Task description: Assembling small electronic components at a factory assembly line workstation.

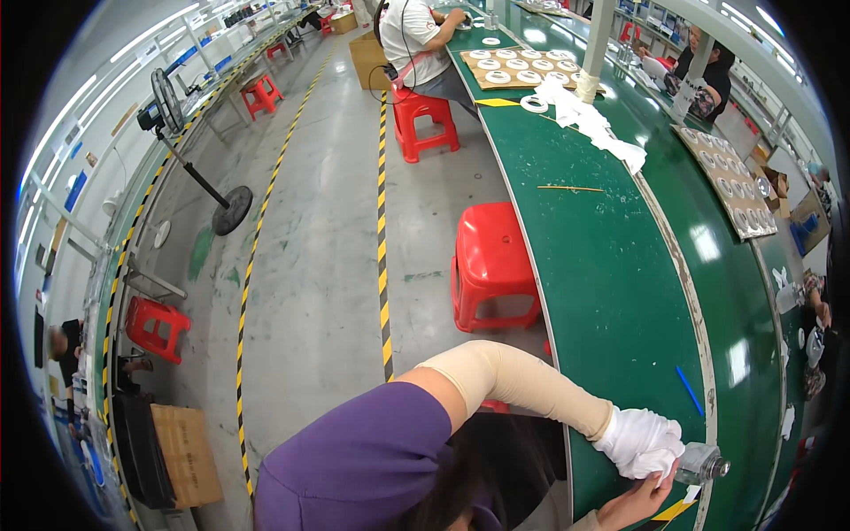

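The right hand point(639, 506) bends its fingers against white fabric point(657, 432) by the clear bottle point(698, 460); whether it grips is unclear. That fabric covers the left hand point(627, 447), fingers hidden, so I cannot tell its state. The bottle is at the surface's point(611, 336) near end, neck to the right, its base hidden. The pale tag point(691, 494) beside it and the carton's point(186, 451) print are too small to read. The green surface, scuffed, carries a blue stick point(689, 391) and, farther off, a cardboard sheet point(505, 81) of white rings. Red stools point(500, 252) and striped tape point(383, 292) mark the grey floor point(319, 292). The seated co-worker point(412, 44) is cut off by the top edge; the right rim is blurred
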Motion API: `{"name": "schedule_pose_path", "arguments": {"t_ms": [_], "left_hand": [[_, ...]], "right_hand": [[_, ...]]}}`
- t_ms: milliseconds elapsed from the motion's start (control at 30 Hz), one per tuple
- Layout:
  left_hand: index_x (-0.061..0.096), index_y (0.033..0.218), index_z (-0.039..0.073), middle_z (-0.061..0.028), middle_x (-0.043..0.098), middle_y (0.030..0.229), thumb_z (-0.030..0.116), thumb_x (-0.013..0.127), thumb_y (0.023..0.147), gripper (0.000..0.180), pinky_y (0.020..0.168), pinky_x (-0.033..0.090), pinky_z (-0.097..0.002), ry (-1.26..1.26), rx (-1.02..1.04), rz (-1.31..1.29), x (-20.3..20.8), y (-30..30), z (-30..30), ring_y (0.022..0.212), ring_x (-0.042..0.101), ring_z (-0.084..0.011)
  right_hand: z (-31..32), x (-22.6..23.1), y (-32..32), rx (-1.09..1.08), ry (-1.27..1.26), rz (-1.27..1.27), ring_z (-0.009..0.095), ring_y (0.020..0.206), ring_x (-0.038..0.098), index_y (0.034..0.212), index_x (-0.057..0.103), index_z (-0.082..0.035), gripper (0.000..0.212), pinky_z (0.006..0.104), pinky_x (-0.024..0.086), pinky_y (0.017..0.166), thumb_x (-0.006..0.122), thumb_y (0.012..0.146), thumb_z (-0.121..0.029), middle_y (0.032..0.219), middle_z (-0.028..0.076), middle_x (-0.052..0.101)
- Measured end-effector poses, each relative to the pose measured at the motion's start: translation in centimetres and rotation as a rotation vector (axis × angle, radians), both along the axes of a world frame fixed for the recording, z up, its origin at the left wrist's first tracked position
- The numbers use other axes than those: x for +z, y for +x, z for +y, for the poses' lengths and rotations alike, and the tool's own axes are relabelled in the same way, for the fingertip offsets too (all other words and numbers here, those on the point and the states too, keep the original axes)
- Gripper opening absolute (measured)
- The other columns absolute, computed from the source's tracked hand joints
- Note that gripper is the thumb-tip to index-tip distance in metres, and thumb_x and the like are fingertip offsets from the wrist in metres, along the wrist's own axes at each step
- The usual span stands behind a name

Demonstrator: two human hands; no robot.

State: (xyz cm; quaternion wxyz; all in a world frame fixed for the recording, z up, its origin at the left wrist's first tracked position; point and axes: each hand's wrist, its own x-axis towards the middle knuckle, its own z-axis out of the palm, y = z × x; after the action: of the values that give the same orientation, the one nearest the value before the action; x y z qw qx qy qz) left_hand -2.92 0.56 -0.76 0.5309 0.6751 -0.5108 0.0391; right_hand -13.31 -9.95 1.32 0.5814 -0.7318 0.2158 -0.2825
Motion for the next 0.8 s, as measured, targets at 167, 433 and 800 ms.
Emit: {"name": "schedule_pose_path", "arguments": {"t_ms": [167,433,800], "left_hand": [[0.053,0.103,0.012,-0.0153,0.053,0.101,0.027,0.072,0.064,0.047,0.066,0.048,-0.0448,0.038,0.018,0.015,0.7,-0.1,0.7,0.081,0.056,-0.0363],[0.051,0.114,0.014,-0.0134,0.051,0.105,0.024,0.077,0.056,0.064,0.075,0.048,-0.0424,0.062,0.004,0.036,0.6,0.1,0.6,0.089,0.057,-0.0353],[0.052,0.094,0.010,-0.0140,0.052,0.089,0.021,0.068,0.067,0.033,0.067,0.047,-0.0434,0.010,-0.030,-0.187,1.6,-0.9,1.2,0.082,0.054,-0.0352]], "right_hand": [[-4.2,-2.7,1.6,0.009,0.162,-0.012,0.015,0.098,0.056,0.113,0.057,0.002,0.029,0.0282,0.045,0.085,0.056,0.096,-0.020,0.109,0.008,0.060],[-4.7,-2.6,1.8,0.032,0.166,-0.039,0.012,0.090,0.055,0.106,0.057,0.000,0.026,0.0249,0.045,0.078,0.059,0.095,-0.023,0.101,0.006,0.059],[-1.0,1.5,-1.4,0.226,-0.113,0.013,0.027,0.105,0.055,0.112,0.059,0.013,0.030,0.0348,0.043,0.091,0.059,0.088,-0.006,0.118,0.021,0.059]]}}
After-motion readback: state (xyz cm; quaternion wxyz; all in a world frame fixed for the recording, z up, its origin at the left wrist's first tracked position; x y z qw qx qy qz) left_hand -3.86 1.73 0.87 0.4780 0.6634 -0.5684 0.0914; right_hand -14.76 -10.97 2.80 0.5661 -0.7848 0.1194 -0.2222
